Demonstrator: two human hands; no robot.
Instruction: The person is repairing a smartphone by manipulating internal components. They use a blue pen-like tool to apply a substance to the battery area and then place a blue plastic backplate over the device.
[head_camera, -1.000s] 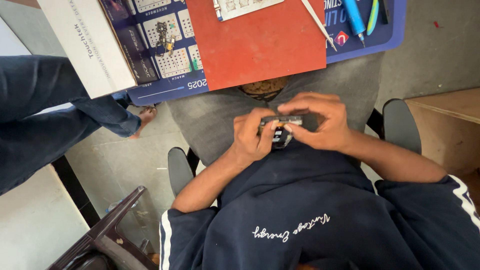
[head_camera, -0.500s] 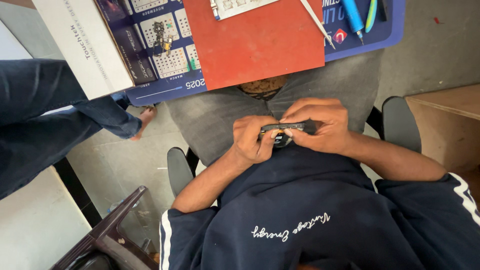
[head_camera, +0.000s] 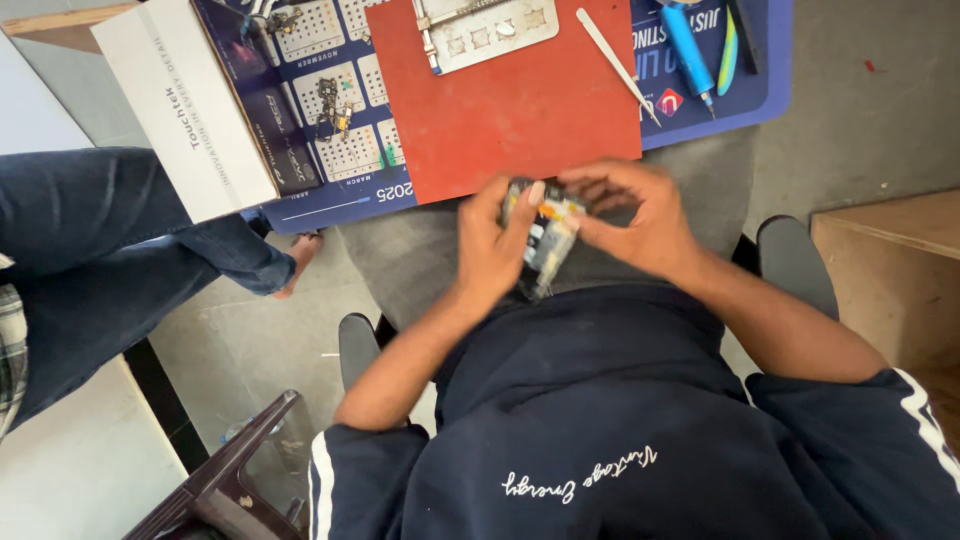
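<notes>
An opened phone (head_camera: 545, 240) with its inner parts showing sits between both hands over my lap. My left hand (head_camera: 492, 250) grips its left side, thumb on the top corner. My right hand (head_camera: 635, 215) holds the right side, fingertips touching the upper edge. Just beyond the hands lies a red mat (head_camera: 510, 110) on a blue work mat (head_camera: 700, 90). A metal plate with cut-outs (head_camera: 485, 25) rests on the red mat, and a white spudger (head_camera: 617, 65) lies at its right edge.
A white box (head_camera: 185, 110) lies at the work mat's left end, with small screws and parts (head_camera: 330, 105) beside it. A blue screwdriver (head_camera: 685, 45) lies at the right. Another person's jeans-clad leg (head_camera: 120, 230) reaches in from the left. Chair armrests (head_camera: 790, 260) flank my lap.
The phone has turned from lying crosswise between my hands to a more upright, tilted hold, its inside now facing up. Both hands have moved slightly forward toward the red mat.
</notes>
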